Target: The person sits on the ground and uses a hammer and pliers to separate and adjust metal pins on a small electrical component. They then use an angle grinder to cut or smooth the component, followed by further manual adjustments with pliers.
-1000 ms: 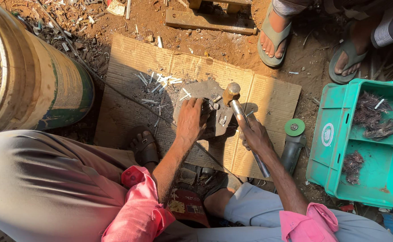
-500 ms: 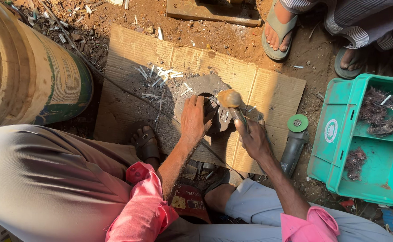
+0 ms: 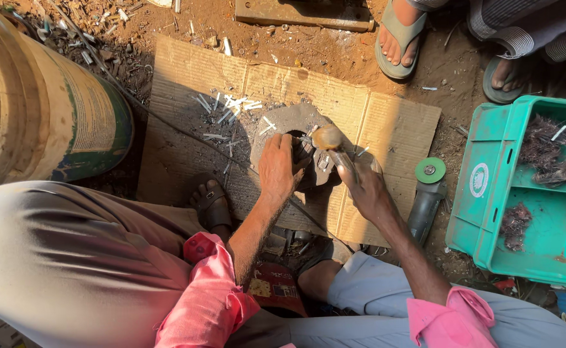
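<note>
My right hand (image 3: 363,187) grips the handle of a hammer (image 3: 329,140), whose worn round head hangs just above a flat round metal block (image 3: 282,122). The block lies on a sheet of cardboard (image 3: 392,122). My left hand (image 3: 276,169) rests on the block's near edge, fingers pinched on a small metal piece that is mostly hidden under them. Several short pale metal pins (image 3: 228,106) are scattered on the cardboard to the left of the block. A thin dark cable (image 3: 167,122) crosses the cardboard towards my left hand.
A large drum (image 3: 51,109) stands at the left. An angle grinder with a green disc (image 3: 429,187) lies right of the cardboard, beside a teal plastic crate (image 3: 528,193) holding metal scraps. Another person's sandalled feet (image 3: 399,32) stand on the dirt at the top. My own sandalled foot (image 3: 211,203) rests on the cardboard.
The hammer head has come down and left, closer to the block and my left hand. My left hand has stayed on the block.
</note>
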